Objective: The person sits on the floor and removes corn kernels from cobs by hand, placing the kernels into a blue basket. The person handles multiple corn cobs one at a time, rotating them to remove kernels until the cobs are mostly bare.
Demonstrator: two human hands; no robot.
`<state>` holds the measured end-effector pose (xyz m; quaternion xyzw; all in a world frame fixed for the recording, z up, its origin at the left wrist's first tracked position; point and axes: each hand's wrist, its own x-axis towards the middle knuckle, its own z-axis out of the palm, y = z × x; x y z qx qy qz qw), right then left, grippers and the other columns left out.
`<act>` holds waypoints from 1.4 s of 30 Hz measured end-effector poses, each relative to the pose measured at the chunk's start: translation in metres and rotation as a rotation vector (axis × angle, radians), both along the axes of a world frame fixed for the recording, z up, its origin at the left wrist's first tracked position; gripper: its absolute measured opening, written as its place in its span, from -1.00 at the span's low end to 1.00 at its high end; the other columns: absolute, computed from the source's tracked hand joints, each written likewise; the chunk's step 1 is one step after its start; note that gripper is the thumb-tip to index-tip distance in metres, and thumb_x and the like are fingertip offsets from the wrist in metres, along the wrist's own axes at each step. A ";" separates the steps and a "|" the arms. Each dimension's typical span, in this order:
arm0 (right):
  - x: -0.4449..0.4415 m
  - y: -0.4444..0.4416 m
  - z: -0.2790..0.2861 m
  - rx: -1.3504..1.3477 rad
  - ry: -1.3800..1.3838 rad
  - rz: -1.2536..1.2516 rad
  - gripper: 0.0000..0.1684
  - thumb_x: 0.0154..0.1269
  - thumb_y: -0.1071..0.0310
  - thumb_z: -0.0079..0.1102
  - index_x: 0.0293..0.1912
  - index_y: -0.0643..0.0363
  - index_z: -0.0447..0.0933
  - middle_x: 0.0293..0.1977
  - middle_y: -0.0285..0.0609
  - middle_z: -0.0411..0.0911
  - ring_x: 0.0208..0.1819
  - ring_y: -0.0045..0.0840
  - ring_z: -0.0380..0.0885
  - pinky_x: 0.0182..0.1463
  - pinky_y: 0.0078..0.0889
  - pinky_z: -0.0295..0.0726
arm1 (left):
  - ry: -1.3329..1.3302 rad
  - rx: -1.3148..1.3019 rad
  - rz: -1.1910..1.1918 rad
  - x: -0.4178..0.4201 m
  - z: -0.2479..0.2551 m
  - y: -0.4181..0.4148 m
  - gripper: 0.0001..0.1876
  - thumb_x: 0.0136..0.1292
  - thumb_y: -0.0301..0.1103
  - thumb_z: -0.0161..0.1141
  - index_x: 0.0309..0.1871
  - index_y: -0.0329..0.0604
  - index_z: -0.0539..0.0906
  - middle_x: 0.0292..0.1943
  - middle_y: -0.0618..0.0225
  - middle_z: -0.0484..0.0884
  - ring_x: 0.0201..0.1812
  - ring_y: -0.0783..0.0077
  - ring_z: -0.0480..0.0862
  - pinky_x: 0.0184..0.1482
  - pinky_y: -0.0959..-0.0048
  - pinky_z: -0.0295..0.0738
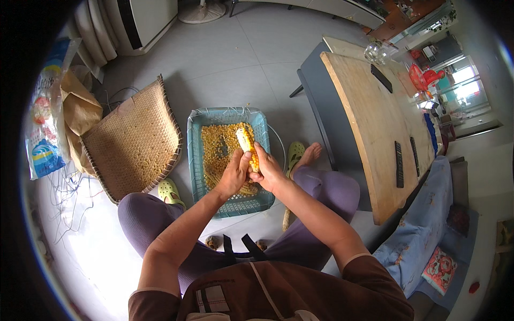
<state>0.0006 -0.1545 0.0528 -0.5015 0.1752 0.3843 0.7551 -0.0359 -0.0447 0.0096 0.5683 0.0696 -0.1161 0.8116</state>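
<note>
Both my hands grip one ear of dried corn (246, 140) above a blue-green plastic basket (195, 160). Part of the ear is bare pale cob, while yellow kernels still line its right side. My left hand (234, 173) holds the lower left of the ear, thumb pressed against it. From the right, my right hand (268, 168) wraps the lower end, its thumb pointing up along the kernels. Loose corn kernels (217, 138) cover much of the basket's bottom. Stripped cobs or ears (245, 188) lie in its near part, partly hidden by my hands.
A woven bamboo winnowing tray (132, 136) with scattered bits lies left of the basket. Paper and plastic bags (46, 132) stand beyond it, with loose cables (72, 196) nearby. A wooden-topped table (361, 128) holding remote controls (398, 164) and a phone (381, 78) rises at right. Green clogs (168, 190) flank the basket.
</note>
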 end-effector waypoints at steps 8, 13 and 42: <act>0.000 0.008 -0.013 -0.192 -0.130 -0.027 -0.49 0.23 -0.23 -0.21 -0.22 0.01 0.36 -0.64 -0.35 0.32 -0.72 -0.67 0.26 -0.72 -0.66 0.14 | 0.005 0.147 -0.005 0.003 0.018 0.001 -0.50 0.21 0.06 -0.01 -0.18 -0.31 0.31 -0.53 0.33 0.44 -0.57 0.58 0.43 -0.51 0.59 0.37; 0.000 0.006 -0.009 -0.183 -0.151 0.030 -0.42 0.22 -0.26 -0.24 -0.10 0.01 0.37 -0.55 -0.34 0.37 -0.69 -0.64 0.32 -0.68 -0.63 0.27 | -0.005 0.101 0.017 0.005 0.007 0.004 -0.51 0.22 0.09 -0.05 -0.21 -0.27 0.35 -0.50 0.34 0.45 -0.51 0.58 0.44 -0.50 0.56 0.36; 0.031 0.024 -0.041 0.194 -0.300 -0.214 -0.61 0.23 0.25 0.04 0.03 -0.02 0.22 -0.25 -0.17 0.38 -0.31 -0.35 0.54 -0.22 -0.28 0.54 | 0.137 0.128 0.055 -0.008 0.032 0.014 -0.50 0.32 0.03 -0.26 -0.21 -0.27 0.50 -0.54 0.36 0.47 -0.62 0.65 0.36 -0.63 0.62 0.22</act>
